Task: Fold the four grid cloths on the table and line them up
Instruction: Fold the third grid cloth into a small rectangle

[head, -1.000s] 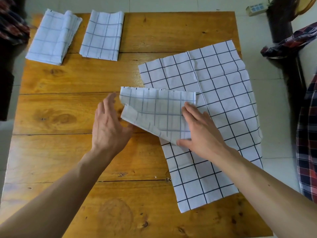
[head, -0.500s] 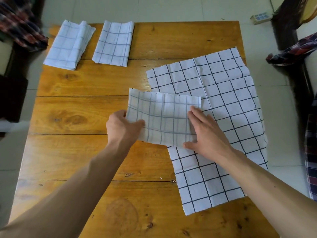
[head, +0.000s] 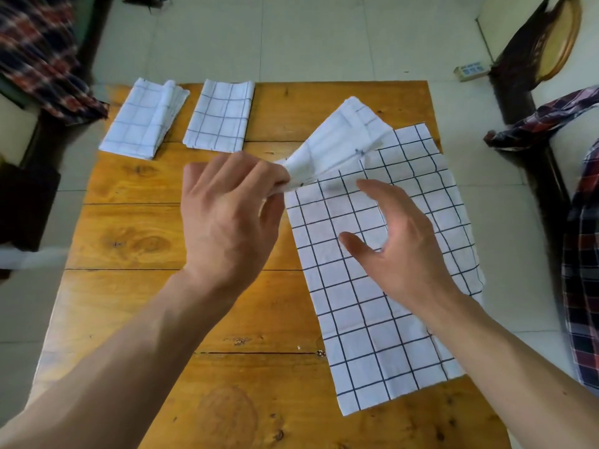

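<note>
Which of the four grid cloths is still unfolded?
The big cloth lying spread flat on the table's right side. Two folded ones lie at the far edge; the left hand holds the third.

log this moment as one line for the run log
left hand: lifts third folded cloth | right hand: open, above flat cloth | two folded cloths lined up far-left

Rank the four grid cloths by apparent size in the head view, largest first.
1. unfolded cloth, flat on the table, clearly largest.
2. lifted folded cloth, pinched by the left hand; raised, so unsure.
3. far-left folded cloth and middle folded cloth: alike.
</note>
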